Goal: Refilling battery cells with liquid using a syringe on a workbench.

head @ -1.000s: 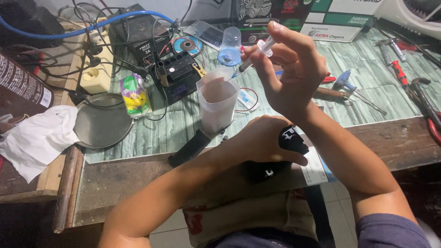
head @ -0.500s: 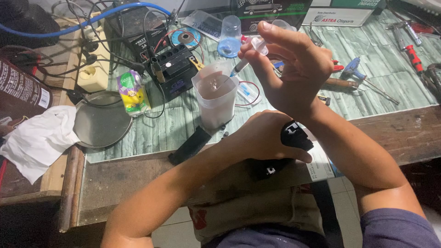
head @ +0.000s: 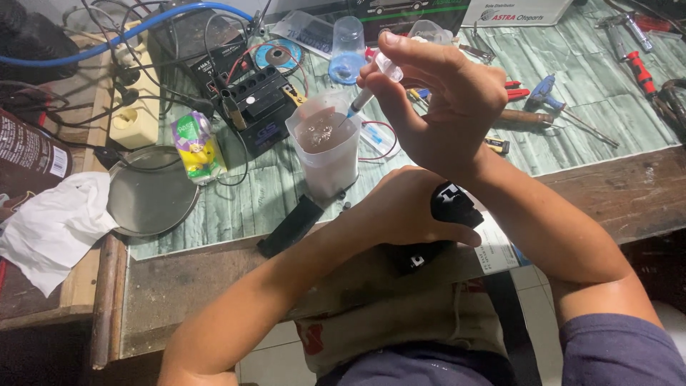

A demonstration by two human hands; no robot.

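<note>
Right hand [head: 446, 100] grips syringe [head: 371, 84], tip in cup [head: 325, 143]; left hand [head: 404, 207] clasps black part [head: 454, 204]. Keep tip submerged.

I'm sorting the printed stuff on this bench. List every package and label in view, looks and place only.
Snack pouch: green and yellow, upright beside the round metal lid.
Dark can: far left edge, white label panel.
White box: top edge, flat, with printing.
White paper label: near bench edge, under the right forearm.
</note>
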